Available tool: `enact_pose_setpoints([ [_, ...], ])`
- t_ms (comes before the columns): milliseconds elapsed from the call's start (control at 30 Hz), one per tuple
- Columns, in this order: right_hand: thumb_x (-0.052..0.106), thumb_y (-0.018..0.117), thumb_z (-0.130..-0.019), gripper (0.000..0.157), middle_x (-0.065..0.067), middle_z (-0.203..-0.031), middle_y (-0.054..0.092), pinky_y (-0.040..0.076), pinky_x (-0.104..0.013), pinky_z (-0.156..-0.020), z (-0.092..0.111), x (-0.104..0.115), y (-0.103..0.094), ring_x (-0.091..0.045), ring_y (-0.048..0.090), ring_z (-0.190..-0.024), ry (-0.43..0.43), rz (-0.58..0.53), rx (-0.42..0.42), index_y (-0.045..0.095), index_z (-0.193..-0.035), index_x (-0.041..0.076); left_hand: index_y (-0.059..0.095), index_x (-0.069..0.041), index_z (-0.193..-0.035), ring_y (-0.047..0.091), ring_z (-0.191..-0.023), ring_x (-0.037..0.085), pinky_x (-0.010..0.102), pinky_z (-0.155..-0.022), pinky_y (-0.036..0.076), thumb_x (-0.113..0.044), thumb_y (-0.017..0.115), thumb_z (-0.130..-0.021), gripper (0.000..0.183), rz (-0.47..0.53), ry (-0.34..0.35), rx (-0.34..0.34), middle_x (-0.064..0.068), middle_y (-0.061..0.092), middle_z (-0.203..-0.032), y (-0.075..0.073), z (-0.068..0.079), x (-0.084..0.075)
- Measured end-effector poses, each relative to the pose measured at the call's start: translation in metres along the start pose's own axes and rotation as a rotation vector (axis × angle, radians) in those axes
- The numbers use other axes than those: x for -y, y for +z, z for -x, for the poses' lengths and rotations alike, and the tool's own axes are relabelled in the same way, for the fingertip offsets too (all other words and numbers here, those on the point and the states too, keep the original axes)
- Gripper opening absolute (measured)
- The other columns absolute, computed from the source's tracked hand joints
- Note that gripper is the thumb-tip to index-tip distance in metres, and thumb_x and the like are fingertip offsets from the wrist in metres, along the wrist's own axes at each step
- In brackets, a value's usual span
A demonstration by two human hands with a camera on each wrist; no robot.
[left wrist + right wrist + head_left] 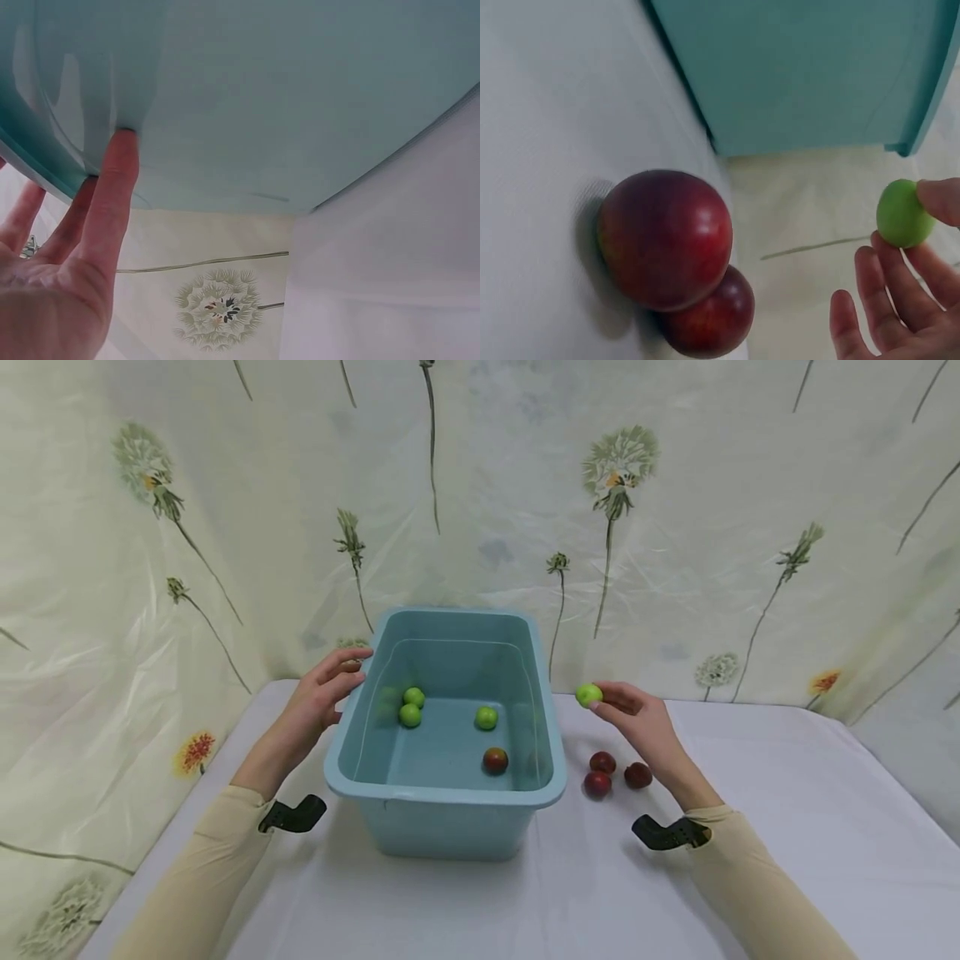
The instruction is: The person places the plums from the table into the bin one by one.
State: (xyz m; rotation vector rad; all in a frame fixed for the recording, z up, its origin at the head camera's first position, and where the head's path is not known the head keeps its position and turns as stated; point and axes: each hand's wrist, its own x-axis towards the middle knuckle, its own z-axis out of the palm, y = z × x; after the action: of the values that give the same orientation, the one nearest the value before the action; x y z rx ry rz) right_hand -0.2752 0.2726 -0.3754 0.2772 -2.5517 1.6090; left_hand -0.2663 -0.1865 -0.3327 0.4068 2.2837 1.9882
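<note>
My right hand (pixel 637 718) pinches a small round green fruit (pixel 588 695) between thumb and fingertips, raised above the table to the right of the blue plastic tub (pixel 442 795). In the right wrist view the green fruit (pixel 901 214) shows with the other fingers spread below it. My left hand (pixel 311 706) is at the tub's left side, its fingers nearly straight; in the left wrist view the fingertips (pixel 124 142) touch the outer wall under the rim. Inside the tub lie three green fruits (pixel 486 718) and one dark red plum (pixel 495 761).
Three red plums (pixel 597 785) lie on the white-covered table (pixel 600 893) right of the tub, below my right hand. A dandelion-patterned plastic sheet (pixel 480 485) hangs behind the table and along its left side. A black wrist mount (pixel 294 815) sits on each sleeve.
</note>
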Motion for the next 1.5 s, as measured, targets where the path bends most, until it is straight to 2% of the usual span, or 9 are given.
enact_pose_setpoints([
  [167,0.038,0.065,-0.096,0.051,-0.01,-0.128,0.061,0.046,-0.033,-0.094,-0.001,0.004,0.003,-0.011,0.058,-0.111,0.005,-0.033,-0.027,0.055,-0.138,0.011,0.044,-0.019,-0.145,0.051,-0.118,0.029,0.04,-0.082,0.053,-0.038,0.052,-0.101,0.048,0.01,0.003,0.001,0.01,0.044,-0.139,0.0,0.0,0.001],
  [433,0.042,0.063,-0.096,0.054,-0.009,-0.128,0.062,0.048,-0.026,-0.089,-0.002,0.014,0.005,-0.017,0.061,-0.106,-0.015,-0.079,-0.065,0.055,-0.137,0.008,0.044,-0.021,-0.145,0.05,-0.122,0.027,0.039,-0.084,0.053,-0.04,0.053,-0.1,0.05,0.042,0.006,0.01,0.008,0.045,-0.141,-0.001,0.001,0.004],
  [667,0.034,0.065,-0.096,0.049,-0.006,-0.122,0.064,0.05,-0.032,-0.09,-0.007,0.026,0.008,-0.016,0.061,-0.105,-0.065,-0.196,-0.092,0.057,-0.133,0.004,0.043,-0.022,-0.145,0.046,-0.127,0.028,0.041,-0.085,0.052,-0.04,0.053,-0.1,0.05,0.043,0.006,0.009,0.007,0.044,-0.142,-0.001,0.0,0.005],
  [767,0.03,0.066,-0.096,0.045,-0.004,-0.118,0.066,0.051,-0.029,-0.088,-0.011,0.034,0.006,-0.016,0.062,-0.103,-0.096,-0.227,-0.098,0.059,-0.131,0.003,0.043,-0.022,-0.146,0.044,-0.129,0.028,0.042,-0.085,0.051,-0.04,0.053,-0.1,0.05,0.044,0.004,0.007,0.007,0.044,-0.143,0.0,0.001,0.005],
  [1000,0.024,0.067,-0.096,0.041,-0.002,-0.115,0.067,0.051,-0.026,-0.086,-0.02,0.054,0.001,-0.016,0.063,-0.102,-0.171,-0.234,-0.087,0.06,-0.13,0.002,0.042,-0.021,-0.146,0.042,-0.133,0.028,0.042,-0.087,0.05,-0.04,0.052,-0.101,0.05,0.057,0.011,0.007,0.006,0.043,-0.144,0.001,0.001,0.007],
  [1233,0.024,0.068,-0.095,0.041,-0.003,-0.117,0.066,0.051,-0.026,-0.087,-0.025,0.07,0.002,-0.017,0.063,-0.101,-0.195,-0.229,-0.07,0.06,-0.13,0.003,0.042,-0.021,-0.146,0.043,-0.132,0.029,0.043,-0.087,0.05,-0.04,0.051,-0.101,0.05,0.046,0.015,0.001,0.007,0.044,-0.143,0.002,0.002,0.007],
  [1500,0.027,0.068,-0.095,0.041,-0.006,-0.121,0.065,0.05,-0.025,-0.087,-0.031,0.087,0.008,-0.021,0.061,-0.104,-0.233,-0.211,-0.056,0.061,-0.13,0.006,0.042,-0.02,-0.146,0.044,-0.132,0.027,0.036,-0.085,0.053,-0.039,0.051,-0.102,0.049,0.076,0.022,0.005,0.008,0.044,-0.141,0.001,0.002,0.009],
])
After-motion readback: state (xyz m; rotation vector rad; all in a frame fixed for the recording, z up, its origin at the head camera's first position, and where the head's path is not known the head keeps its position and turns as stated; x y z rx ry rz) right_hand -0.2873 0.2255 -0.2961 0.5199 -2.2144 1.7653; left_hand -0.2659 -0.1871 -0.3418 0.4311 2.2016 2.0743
